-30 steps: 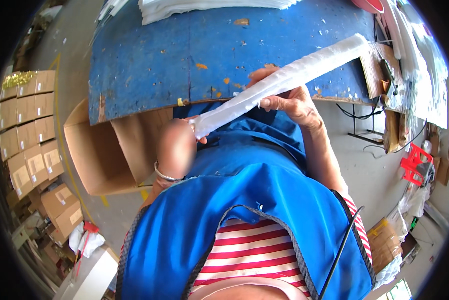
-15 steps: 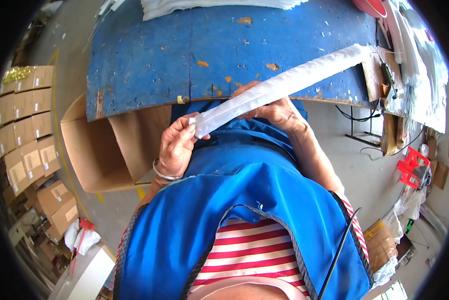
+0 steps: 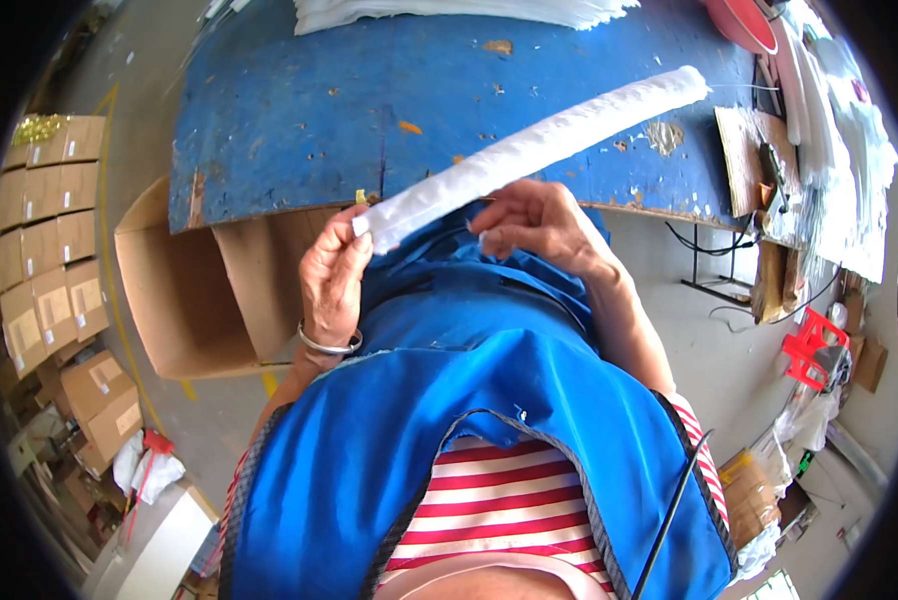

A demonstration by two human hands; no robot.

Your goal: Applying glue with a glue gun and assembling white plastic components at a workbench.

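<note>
My left hand (image 3: 334,275) grips the near end of a long white padded roll (image 3: 529,152) that reaches up and right across the blue table (image 3: 299,110). A metal bangle sits on that wrist. My right hand (image 3: 531,222) is under the roll near its middle, fingers curled loosely around it and touching its lower side. I wear a blue apron over a red and white striped top.
An open cardboard box (image 3: 184,290) stands on the floor left of the table. Stacked small boxes (image 3: 44,240) line the far left. White sheets (image 3: 469,10) lie at the table's back edge, with a pile of white bags (image 3: 839,130) and a red stool (image 3: 814,350) at right.
The left hand has shifted up along the roll's near end. The right hand has slid down the roll toward me and loosened, and the roll's far end has swung slightly higher.
</note>
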